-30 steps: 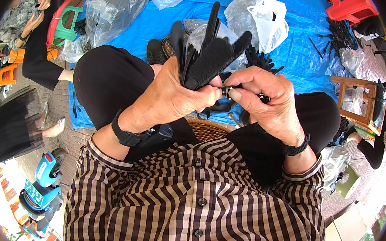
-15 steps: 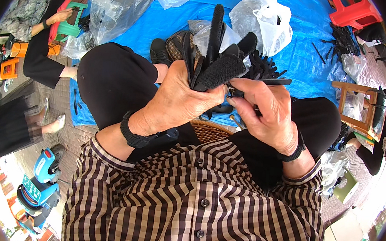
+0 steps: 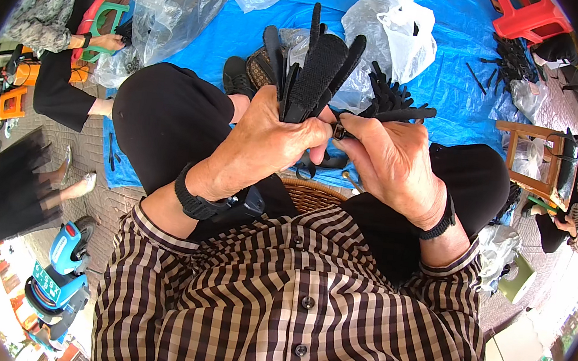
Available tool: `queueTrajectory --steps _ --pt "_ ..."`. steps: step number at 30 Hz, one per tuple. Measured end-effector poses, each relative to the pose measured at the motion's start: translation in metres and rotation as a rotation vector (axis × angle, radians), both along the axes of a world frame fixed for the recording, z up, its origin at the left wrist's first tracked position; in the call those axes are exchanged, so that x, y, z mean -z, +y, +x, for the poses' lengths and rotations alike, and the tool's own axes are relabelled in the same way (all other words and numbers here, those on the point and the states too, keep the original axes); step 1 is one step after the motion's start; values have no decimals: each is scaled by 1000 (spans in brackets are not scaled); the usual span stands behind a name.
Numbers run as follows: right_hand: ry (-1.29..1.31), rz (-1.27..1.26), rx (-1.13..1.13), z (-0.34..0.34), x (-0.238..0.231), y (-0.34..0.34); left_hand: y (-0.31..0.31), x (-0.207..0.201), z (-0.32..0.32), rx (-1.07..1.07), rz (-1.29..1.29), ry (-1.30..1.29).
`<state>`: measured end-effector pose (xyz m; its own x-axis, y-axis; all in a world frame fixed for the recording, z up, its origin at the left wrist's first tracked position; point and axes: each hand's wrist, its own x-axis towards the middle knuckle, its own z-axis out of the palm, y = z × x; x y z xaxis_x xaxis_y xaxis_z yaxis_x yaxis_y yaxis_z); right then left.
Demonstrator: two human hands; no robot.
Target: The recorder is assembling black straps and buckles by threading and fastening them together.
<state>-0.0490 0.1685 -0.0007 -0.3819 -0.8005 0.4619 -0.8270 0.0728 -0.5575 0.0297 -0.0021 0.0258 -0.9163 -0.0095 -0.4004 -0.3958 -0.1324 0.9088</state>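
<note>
In front of my lap, my left hand [image 3: 261, 143] is closed round a bunch of black fuzzy fabric straps [image 3: 316, 75] whose ends fan upward. To its right, the thumb and fingers of my right hand [image 3: 402, 165] pinch a small black buckle [image 3: 339, 131], close to the left fingertips. A dark strap [image 3: 407, 113] sticks out behind the right hand, and whether it joins the buckle is hidden. More black strips [image 3: 384, 92] lie bunched just beyond that hand. Below both hands, a brown wicker basket [image 3: 312, 195] shows between my legs.
A blue tarp [image 3: 456, 29] spreads ahead, with clear plastic bags [image 3: 390, 30] on it. Loose black strips [image 3: 512, 66] lie far right near a red stool [image 3: 530, 19]. A wooden frame stool [image 3: 531, 162] stands right. Another person's hand [image 3: 109, 41] is at the left near a green stool [image 3: 102, 20].
The straps in my left hand have turned more upright and closer together. My right hand still pinches the buckle, now more plainly seen. The other person's hand at the left has moved lower.
</note>
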Motion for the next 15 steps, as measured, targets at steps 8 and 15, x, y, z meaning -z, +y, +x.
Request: queueTrajectory --steps 8,15 --pt "38 22 7 1 9 -2 6 3 -2 -3 -121 47" --pt "-265 114 73 3 -4 -1 4 25 3 -19 -300 233"
